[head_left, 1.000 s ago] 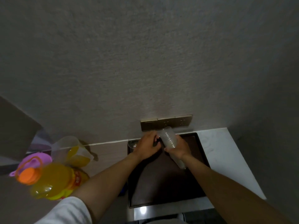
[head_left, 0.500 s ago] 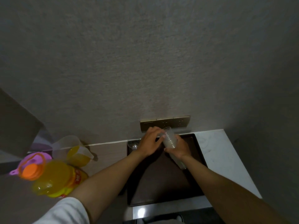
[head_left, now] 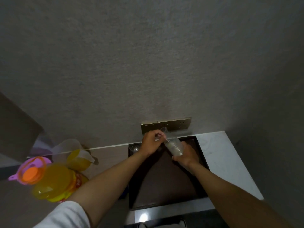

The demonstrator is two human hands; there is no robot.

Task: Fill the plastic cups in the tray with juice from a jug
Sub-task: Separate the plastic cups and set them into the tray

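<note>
A dark brown tray [head_left: 164, 186] lies on the counter by the wall. Over its far end my right hand [head_left: 185, 156] grips a stack of clear plastic cups [head_left: 175, 146], tilted to the upper left. My left hand [head_left: 150, 143] pinches the rim of a single clear cup [head_left: 163, 131] that has come partly off the top of the stack. One clear cup [head_left: 135, 148] stands in the tray's far left corner. A clear jug [head_left: 77, 155] about half full of orange juice stands on the counter to the left.
A large orange juice bottle [head_left: 54, 181] with an orange cap and pink handle ring lies close to the camera at the left. A brass socket plate [head_left: 177, 125] sits on the wall behind the tray. White counter [head_left: 227, 158] runs right of the tray.
My left hand has drawn the top cup up and away from the stack. My right hand has shifted slightly right with the stack.
</note>
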